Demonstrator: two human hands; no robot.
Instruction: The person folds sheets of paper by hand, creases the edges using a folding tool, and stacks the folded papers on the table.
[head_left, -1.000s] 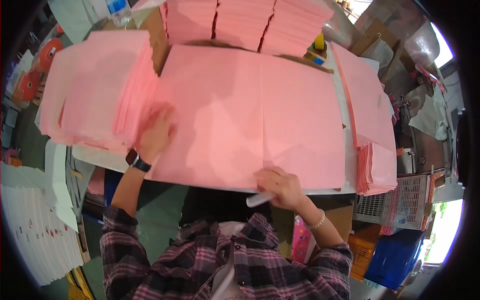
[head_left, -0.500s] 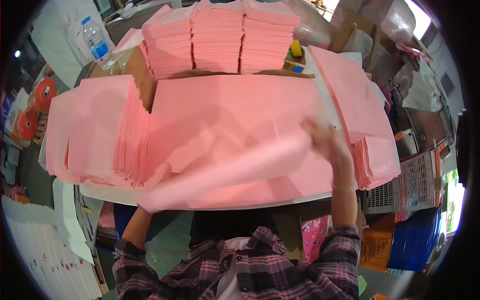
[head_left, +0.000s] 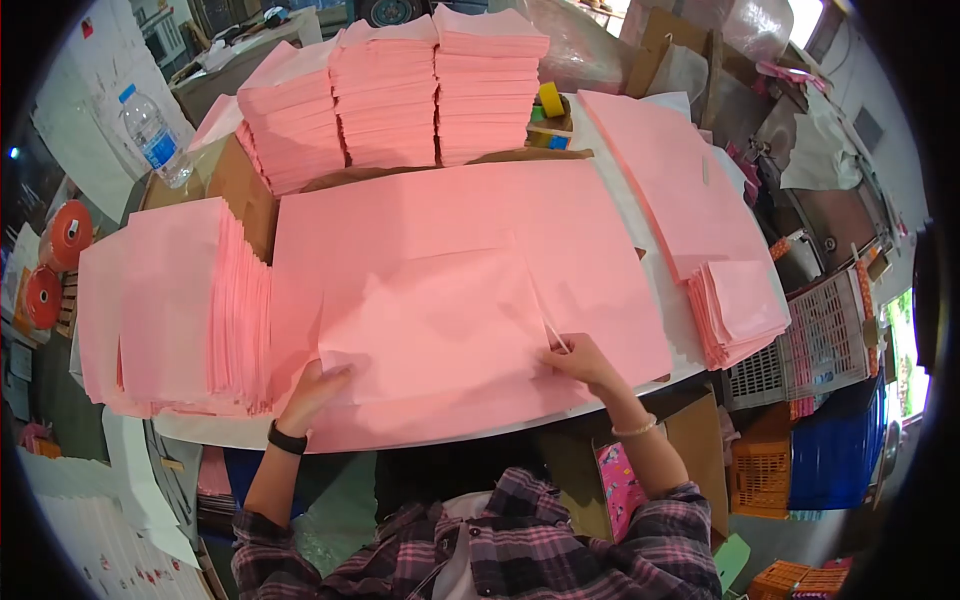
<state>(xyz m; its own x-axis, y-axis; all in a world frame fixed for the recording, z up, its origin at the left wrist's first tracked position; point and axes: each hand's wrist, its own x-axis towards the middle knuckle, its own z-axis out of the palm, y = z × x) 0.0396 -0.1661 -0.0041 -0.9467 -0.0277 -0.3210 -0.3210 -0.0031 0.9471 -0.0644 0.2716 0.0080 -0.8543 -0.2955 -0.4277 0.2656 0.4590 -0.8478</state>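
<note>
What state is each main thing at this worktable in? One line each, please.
Small pink rectangular sheet: handled by the left hand and right hand.
Slim white tool: held in the right hand.
Broad pink flat sheet: spread out beneath.
Three tall pink stacks: standing side by side.
Clear plastic bottle with blue cap: closed, upright.

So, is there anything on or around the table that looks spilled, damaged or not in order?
No spill or clear damage stands out. The left stack looks a little untidy, because its sheet edges are uneven. The bottle seems to lean, but the wide lens may cause this.
</note>
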